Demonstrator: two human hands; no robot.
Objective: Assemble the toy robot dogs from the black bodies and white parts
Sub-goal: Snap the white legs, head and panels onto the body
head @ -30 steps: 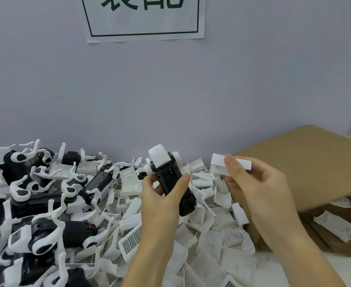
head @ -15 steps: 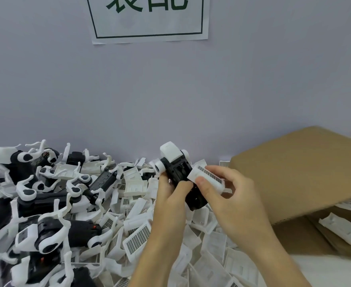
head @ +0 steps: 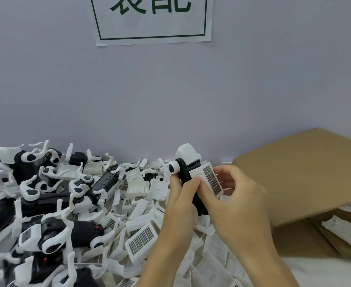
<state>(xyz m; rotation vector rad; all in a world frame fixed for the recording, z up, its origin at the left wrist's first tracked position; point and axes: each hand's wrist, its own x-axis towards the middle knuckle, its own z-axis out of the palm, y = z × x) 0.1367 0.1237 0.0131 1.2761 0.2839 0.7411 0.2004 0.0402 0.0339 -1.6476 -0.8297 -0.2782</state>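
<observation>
A heap of loose white plastic parts (head: 141, 243) is banked against a pale lilac wall (head: 170, 96). The black toy-dog body (head: 186, 172) is gripped above it by the left hand (head: 180, 204); a white grilled panel (head: 209, 180) is pinched against it by the right hand (head: 238, 204).

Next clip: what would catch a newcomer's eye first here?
Centre frame, the left hand grips a black body with a white head while the right hand presses a white grille panel against it. Around and left sprawls a heap of white parts and assembled dogs; a cardboard box sits right.
</observation>
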